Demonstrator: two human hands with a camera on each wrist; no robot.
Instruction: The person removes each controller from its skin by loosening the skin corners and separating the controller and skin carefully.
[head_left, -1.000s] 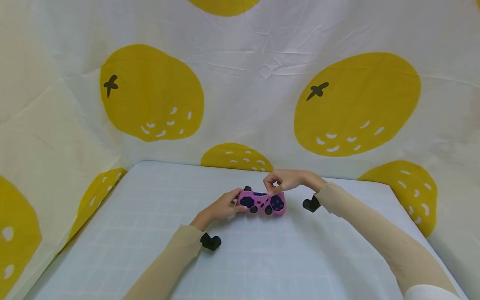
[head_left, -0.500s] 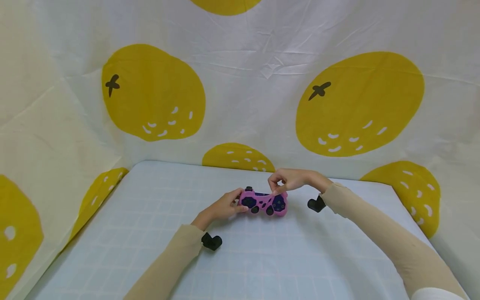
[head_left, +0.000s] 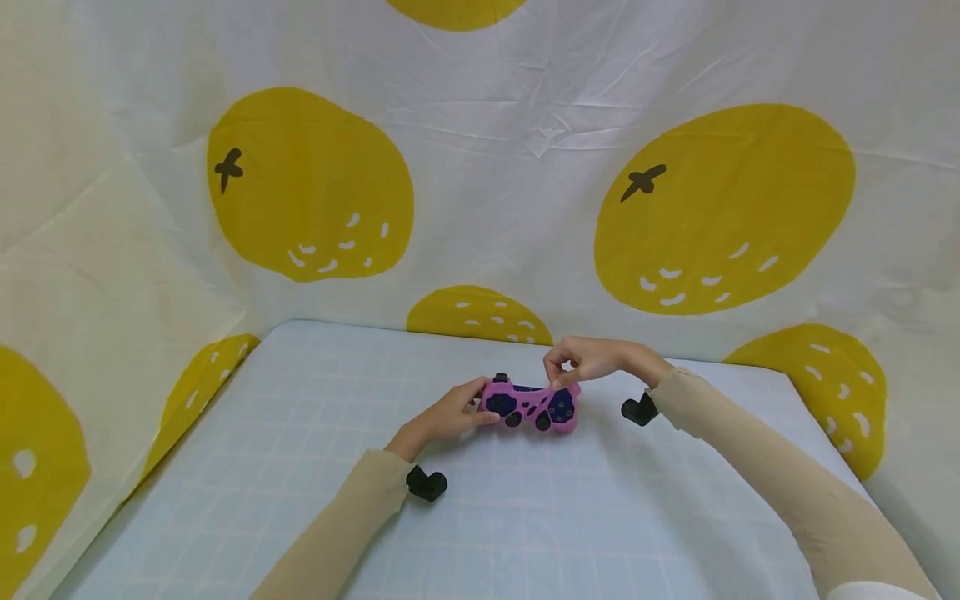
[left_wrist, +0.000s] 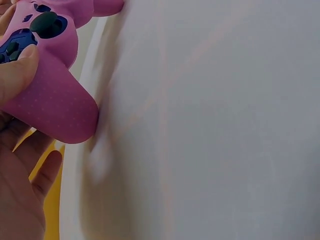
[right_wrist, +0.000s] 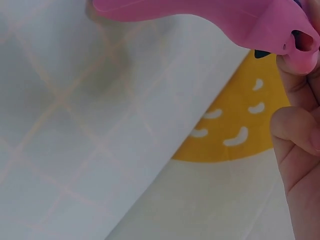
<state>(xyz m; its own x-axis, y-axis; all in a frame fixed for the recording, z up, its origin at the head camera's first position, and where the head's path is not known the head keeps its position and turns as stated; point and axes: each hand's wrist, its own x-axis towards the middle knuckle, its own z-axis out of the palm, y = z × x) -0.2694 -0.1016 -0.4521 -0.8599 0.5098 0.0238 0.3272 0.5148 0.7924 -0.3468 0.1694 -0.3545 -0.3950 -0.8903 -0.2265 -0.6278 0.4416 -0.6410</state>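
Note:
A game controller with dark blue faceplates sits in a pink rubbery cover near the table's far side. My left hand grips its left end, thumb over the direction pad and fingers underneath. At the upper right edge, my right hand pinches the cover between thumb and curled fingers. The right wrist view shows the cover's side with an opening in it, right above my right fingers. A small dark part pokes out below the cover there. The controller's underside is hidden in the head view.
The table has a pale blue checked cloth. White fabric with large yellow fruit prints stands behind its far edge and along the sides. Small black devices sit at both wrists.
My right fingers have slid slightly rightward along the cover's top edge. The left hand keeps its grip, and the whole head view has shifted a little.

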